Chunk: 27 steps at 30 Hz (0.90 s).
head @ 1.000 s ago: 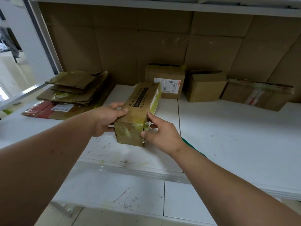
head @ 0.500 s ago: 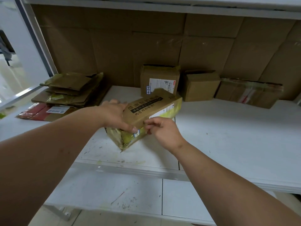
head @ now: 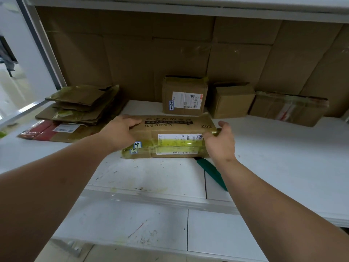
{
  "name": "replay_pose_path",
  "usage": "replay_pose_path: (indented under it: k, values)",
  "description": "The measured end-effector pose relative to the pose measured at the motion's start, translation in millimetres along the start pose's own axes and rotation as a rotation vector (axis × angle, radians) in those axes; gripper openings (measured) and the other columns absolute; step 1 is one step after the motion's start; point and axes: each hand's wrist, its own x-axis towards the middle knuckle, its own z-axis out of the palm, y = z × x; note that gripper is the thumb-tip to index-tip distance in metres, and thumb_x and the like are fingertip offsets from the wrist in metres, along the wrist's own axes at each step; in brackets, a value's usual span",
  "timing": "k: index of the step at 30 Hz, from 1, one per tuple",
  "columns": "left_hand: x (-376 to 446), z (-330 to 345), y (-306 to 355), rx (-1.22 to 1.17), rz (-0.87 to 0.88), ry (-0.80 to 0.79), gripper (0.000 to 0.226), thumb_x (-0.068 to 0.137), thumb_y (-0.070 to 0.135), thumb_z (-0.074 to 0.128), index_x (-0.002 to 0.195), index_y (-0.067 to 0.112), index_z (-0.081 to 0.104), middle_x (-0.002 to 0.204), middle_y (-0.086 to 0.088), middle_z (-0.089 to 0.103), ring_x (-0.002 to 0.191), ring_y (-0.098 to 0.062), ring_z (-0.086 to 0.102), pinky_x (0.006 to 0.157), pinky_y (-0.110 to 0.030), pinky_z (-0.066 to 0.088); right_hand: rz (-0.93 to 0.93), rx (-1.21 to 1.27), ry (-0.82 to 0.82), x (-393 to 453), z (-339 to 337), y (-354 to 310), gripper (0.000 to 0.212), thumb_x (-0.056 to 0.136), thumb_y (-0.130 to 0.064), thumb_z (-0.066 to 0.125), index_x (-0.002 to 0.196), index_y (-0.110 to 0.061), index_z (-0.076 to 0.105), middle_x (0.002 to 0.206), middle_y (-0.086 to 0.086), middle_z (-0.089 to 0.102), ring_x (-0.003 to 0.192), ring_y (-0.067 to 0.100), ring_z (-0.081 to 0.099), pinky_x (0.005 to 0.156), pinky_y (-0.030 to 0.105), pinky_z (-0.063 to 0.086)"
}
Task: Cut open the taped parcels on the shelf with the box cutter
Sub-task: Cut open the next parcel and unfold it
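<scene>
A long brown parcel [head: 170,137] lies crosswise on the white shelf [head: 273,157], its long side toward the camera, wrapped in yellowish tape with a white shipping label on the near face and dark printed lettering on top. The left hand [head: 120,133] grips the parcel's left end, fingers curled over the top edge and the palm against the side. The right hand [head: 220,142] holds the parcel's right end, its thumb pressed on the taped corner and its fingers curled round the far side.

Just in front of the parcel's right corner, partly under the right wrist, a green-handled box cutter [head: 210,172] lies on the shelf, angled toward the shelf's front edge; neither hand touches it.

Behind the parcel, against the cardboard-lined back wall [head: 170,53], stands a small taped box [head: 184,95] with a label and a handwritten sticker. Right of that box sits a plain cardboard box [head: 233,101], and further right a flatter parcel [head: 289,108] wrapped in clear tape. Left of the long parcel, a stack of flattened cartons [head: 81,104] rests on a red-and-brown flat package [head: 47,130].
</scene>
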Motion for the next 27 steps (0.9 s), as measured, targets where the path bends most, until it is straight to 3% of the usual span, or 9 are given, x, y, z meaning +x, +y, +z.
replay_pose_path:
  k: [2, 6, 11, 18, 22, 25, 27]
  values:
    - [-1, 3, -1, 0.032, -0.013, -0.009, 0.083, 0.081, 0.012, 0.071, 0.15, 0.035, 0.032, 0.156, -0.001, 0.021, 0.136, -0.026, 0.034, 0.104, -0.034, 0.041, -0.014, 0.043, -0.097, -1, 0, 1, 0.074, 0.082, -0.022, 0.063, 0.147, -0.026, 0.029, 0.14, 0.004, 0.048, 0.123, 0.028, 0.051, 0.103, 0.05, 0.045]
    - [-6, 9, -3, 0.344, 0.028, -0.012, 0.103, 0.073, 0.031, 0.08, 0.152, 0.038, 0.014, 0.157, -0.001, 0.01, 0.138, -0.032, 0.024, 0.109, -0.047, 0.037, -0.161, -0.13, -0.088, -5, 4, 5, 0.089, 0.073, -0.012, 0.068, 0.148, -0.031, 0.025, 0.132, 0.008, 0.044, 0.12, 0.029, 0.045, 0.1, 0.05, 0.044]
    - [-9, 21, -9, 0.653, 0.096, 0.145, 0.115, 0.066, 0.056, 0.078, 0.151, 0.03, 0.006, 0.147, -0.006, 0.017, 0.126, -0.027, 0.032, 0.101, -0.04, 0.044, -0.328, -0.384, -0.097, -3, 6, 17, 0.102, 0.067, -0.028, 0.079, 0.146, -0.04, 0.016, 0.132, 0.009, 0.035, 0.118, 0.031, 0.043, 0.101, 0.049, 0.043]
    - [-5, 21, -8, 0.623, 0.148, 0.23, 0.084, 0.075, 0.051, 0.074, 0.14, 0.025, 0.027, 0.134, -0.002, 0.04, 0.115, -0.022, 0.045, 0.087, -0.034, 0.05, -0.497, -0.584, 0.022, 2, 6, 38, 0.088, 0.065, -0.034, 0.082, 0.136, -0.029, 0.031, 0.141, 0.008, 0.028, 0.124, 0.031, 0.04, 0.102, 0.047, 0.037]
    - [-6, 17, -12, 0.553, 0.188, 0.189, 0.071, 0.079, 0.048, 0.073, 0.128, 0.028, 0.026, 0.131, -0.001, 0.044, 0.114, -0.021, 0.049, 0.081, -0.032, 0.051, -0.539, -0.656, 0.051, 7, 6, 35, 0.084, 0.064, -0.04, 0.079, 0.134, -0.03, 0.034, 0.14, 0.008, 0.032, 0.124, 0.032, 0.037, 0.102, 0.048, 0.032]
    - [-7, 15, -15, 0.551, 0.202, 0.142, 0.064, 0.084, 0.047, 0.067, 0.129, 0.027, 0.026, 0.136, -0.002, 0.041, 0.119, -0.021, 0.047, 0.084, -0.033, 0.051, -0.537, -0.643, 0.031, 12, 5, 33, 0.083, 0.062, -0.046, 0.076, 0.133, -0.031, 0.034, 0.139, 0.006, 0.034, 0.124, 0.031, 0.036, 0.103, 0.048, 0.03]
    - [-8, 12, -18, 0.556, 0.221, 0.102, 0.066, 0.089, 0.047, 0.061, 0.139, 0.024, 0.026, 0.147, -0.003, 0.034, 0.132, -0.022, 0.039, 0.095, -0.037, 0.049, -0.522, -0.641, 0.02, 13, 5, 32, 0.086, 0.06, -0.052, 0.075, 0.133, -0.032, 0.034, 0.139, 0.006, 0.034, 0.125, 0.03, 0.036, 0.104, 0.048, 0.029]
